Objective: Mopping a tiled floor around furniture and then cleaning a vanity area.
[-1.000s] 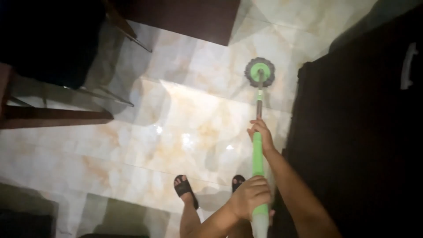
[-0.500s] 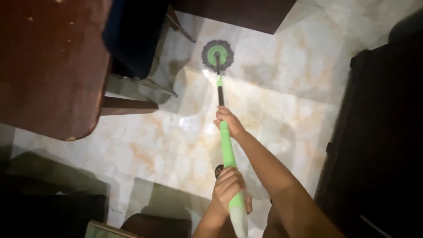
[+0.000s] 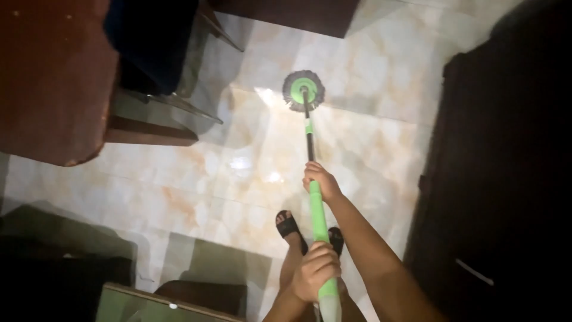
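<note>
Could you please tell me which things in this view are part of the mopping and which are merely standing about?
In use:
- green mop handle
- round mop head on the tiled floor
- right hand, gripping the handle farther down
- left hand, gripping it near the top

Standing about:
- reddish wooden table
- dark chair
- dark cabinet

No packages, labels, signs or screens show anywhere in this dim, tiled room.
</note>
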